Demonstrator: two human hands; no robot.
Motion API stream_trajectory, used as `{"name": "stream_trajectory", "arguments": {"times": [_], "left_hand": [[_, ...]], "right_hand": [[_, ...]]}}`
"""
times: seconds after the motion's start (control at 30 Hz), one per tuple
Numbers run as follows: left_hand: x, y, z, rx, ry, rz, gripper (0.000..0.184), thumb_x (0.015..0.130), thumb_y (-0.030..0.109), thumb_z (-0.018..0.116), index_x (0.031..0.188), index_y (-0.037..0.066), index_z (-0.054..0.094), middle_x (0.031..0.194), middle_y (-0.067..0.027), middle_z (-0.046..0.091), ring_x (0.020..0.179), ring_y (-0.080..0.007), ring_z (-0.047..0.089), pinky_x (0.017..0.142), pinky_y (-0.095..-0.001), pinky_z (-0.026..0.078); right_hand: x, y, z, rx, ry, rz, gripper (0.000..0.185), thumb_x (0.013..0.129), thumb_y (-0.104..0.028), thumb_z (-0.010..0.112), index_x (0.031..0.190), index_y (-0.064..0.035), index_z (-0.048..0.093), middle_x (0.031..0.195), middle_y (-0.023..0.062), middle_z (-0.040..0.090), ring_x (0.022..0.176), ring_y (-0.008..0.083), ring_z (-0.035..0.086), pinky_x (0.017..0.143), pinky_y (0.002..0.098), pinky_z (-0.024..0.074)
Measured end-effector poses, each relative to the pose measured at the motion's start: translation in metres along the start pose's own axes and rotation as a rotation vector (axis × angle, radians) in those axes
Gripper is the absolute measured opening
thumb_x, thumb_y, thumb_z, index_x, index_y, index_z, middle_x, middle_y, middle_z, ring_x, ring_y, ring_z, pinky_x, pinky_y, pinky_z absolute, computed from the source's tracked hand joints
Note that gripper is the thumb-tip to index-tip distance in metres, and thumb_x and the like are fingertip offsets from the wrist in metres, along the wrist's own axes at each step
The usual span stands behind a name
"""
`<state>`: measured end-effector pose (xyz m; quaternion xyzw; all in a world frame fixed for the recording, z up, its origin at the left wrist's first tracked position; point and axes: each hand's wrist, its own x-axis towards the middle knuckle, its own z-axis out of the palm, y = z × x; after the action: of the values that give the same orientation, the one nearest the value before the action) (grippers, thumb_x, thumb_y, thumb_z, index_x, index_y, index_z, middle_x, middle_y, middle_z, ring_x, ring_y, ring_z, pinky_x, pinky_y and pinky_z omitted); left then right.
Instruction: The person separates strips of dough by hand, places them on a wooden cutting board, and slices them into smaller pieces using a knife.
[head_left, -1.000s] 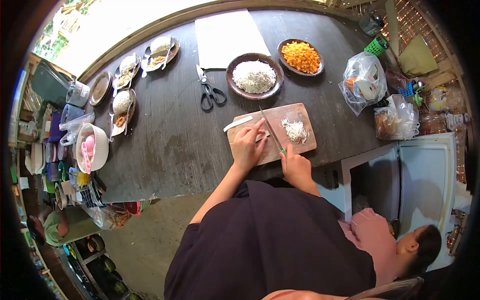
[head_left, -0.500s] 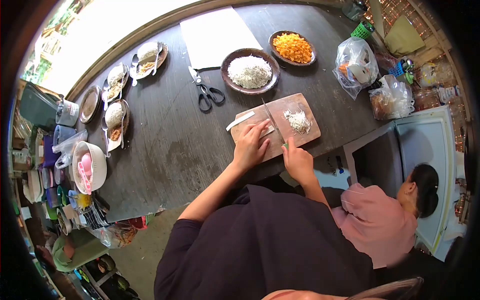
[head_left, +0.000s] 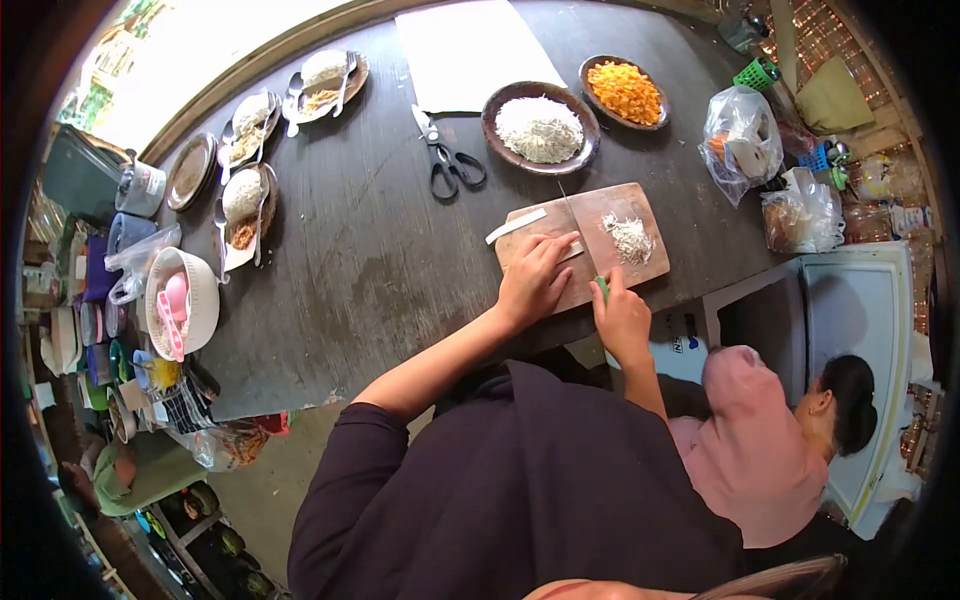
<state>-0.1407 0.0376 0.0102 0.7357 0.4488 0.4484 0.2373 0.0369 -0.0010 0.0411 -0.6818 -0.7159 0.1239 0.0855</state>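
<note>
My right hand [head_left: 622, 315] is closed on the green handle of a knife [head_left: 583, 232], whose blade points away across a wooden cutting board [head_left: 650, 200]. Pressed on the board, left of the blade, my left hand [head_left: 535, 277] holds a pale strip [head_left: 572, 250] under its fingertips. Another pale strip [head_left: 516, 226] lies across the board's left edge. Right of the knife is a small heap of white shreds [head_left: 629, 240]. Behind the board stand a bowl of white shreds [head_left: 540, 130] and a dish of orange pieces [head_left: 625, 93].
Black-handled scissors [head_left: 447, 165] and a white sheet [head_left: 475, 55] lie on the dark table [head_left: 350, 240]. Plates of rice [head_left: 325, 70] stand at the left, near a white basket [head_left: 203, 305]. Plastic bags [head_left: 740, 140] sit at the right. A person in pink [head_left: 755, 455] is beside an open fridge [head_left: 850, 300].
The view has shifted, so the board and hands appear further right. The person in pink has moved beside the fridge. Both of my hands keep their holds.
</note>
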Motion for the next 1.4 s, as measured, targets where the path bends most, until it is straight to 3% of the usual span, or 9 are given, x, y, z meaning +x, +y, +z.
{"name": "stream_trajectory", "arguments": {"times": [0.37,0.57,0.67,0.8,0.9,1.1,1.33,1.4], "left_hand": [[0.001,0.0,0.002,-0.023,0.011,-0.045,0.063,0.078,0.005,0.075,0.137,0.009,0.055,0.108,-0.0102,0.071,0.106,-0.0303,0.062,0.096,-0.0406,0.049],[0.006,0.004,0.005,0.052,0.017,-0.071,0.046,0.079,0.005,0.073,0.123,0.006,0.063,0.101,-0.0092,0.07,0.099,-0.0291,0.061,0.088,-0.0405,0.05],[0.009,0.001,0.01,0.005,0.042,-0.162,0.045,0.079,0.005,0.074,0.123,0.007,0.063,0.099,-0.0087,0.071,0.097,-0.029,0.061,0.087,-0.0398,0.05],[0.009,0.001,0.011,0.069,0.1,-0.078,0.044,0.078,0.006,0.077,0.121,0.008,0.066,0.096,-0.0056,0.073,0.087,-0.0239,0.063,0.084,-0.0369,0.051],[0.01,0.004,0.008,0.029,0.067,-0.101,0.045,0.079,0.008,0.076,0.122,0.007,0.064,0.098,-0.0077,0.072,0.095,-0.0279,0.062,0.087,-0.0394,0.051],[0.009,0.002,0.01,0.025,0.07,-0.093,0.047,0.078,0.008,0.077,0.123,0.007,0.063,0.098,-0.0083,0.072,0.097,-0.0281,0.062,0.087,-0.0393,0.051],[0.008,0.003,0.01,0.045,0.091,-0.092,0.048,0.077,0.006,0.078,0.123,0.006,0.065,0.095,-0.0068,0.072,0.091,-0.0244,0.064,0.085,-0.0368,0.052],[0.009,0.002,0.009,0.002,0.05,-0.138,0.048,0.078,0.008,0.076,0.124,0.006,0.062,0.098,-0.0085,0.071,0.097,-0.0289,0.062,0.089,-0.04,0.05]], "right_hand": [[0.008,0.0,-0.01,0.145,0.166,-0.009,0.028,0.098,-0.021,0.061,0.121,-0.0079,0.053,0.093,0.0233,0.07,0.087,0.0419,0.068,0.073,0.0506,0.051],[-0.001,0.006,-0.003,0.236,0.154,-0.041,0.034,0.1,-0.019,0.055,0.134,-0.0147,0.053,0.105,0.0206,0.071,0.089,0.0427,0.069,0.073,0.0514,0.0532],[-0.002,0.007,-0.002,0.258,0.171,-0.047,0.036,0.1,-0.019,0.055,0.135,-0.0142,0.052,0.105,0.0202,0.071,0.089,0.0424,0.069,0.074,0.0515,0.0532],[0.002,0.008,-0.003,0.293,0.189,-0.067,0.037,0.1,-0.018,0.055,0.137,-0.0137,0.051,0.106,0.0203,0.071,0.088,0.0426,0.069,0.074,0.0515,0.0533],[0.007,0.007,-0.007,0.28,0.105,-0.047,0.038,0.1,-0.018,0.055,0.138,-0.0133,0.051,0.106,0.0206,0.071,0.087,0.0427,0.069,0.073,0.0514,0.0534],[0.009,0.006,-0.008,0.249,0.072,-0.047,0.039,0.1,-0.018,0.055,0.138,-0.0138,0.051,0.101,0.0213,0.071,0.084,0.0427,0.069,0.072,0.0515,0.0534],[0.009,0.003,-0.007,0.235,0.088,-0.044,0.038,0.1,-0.019,0.055,0.138,-0.014,0.051,0.094,0.0225,0.071,0.081,0.0436,0.068,0.069,0.0525,0.0527],[0.011,0.004,-0.006,0.23,0.092,-0.059,0.038,0.1,-0.02,0.055,0.137,-0.0139,0.051,0.094,0.0224,0.071,0.08,0.0439,0.068,0.069,0.0529,0.0525]]}}
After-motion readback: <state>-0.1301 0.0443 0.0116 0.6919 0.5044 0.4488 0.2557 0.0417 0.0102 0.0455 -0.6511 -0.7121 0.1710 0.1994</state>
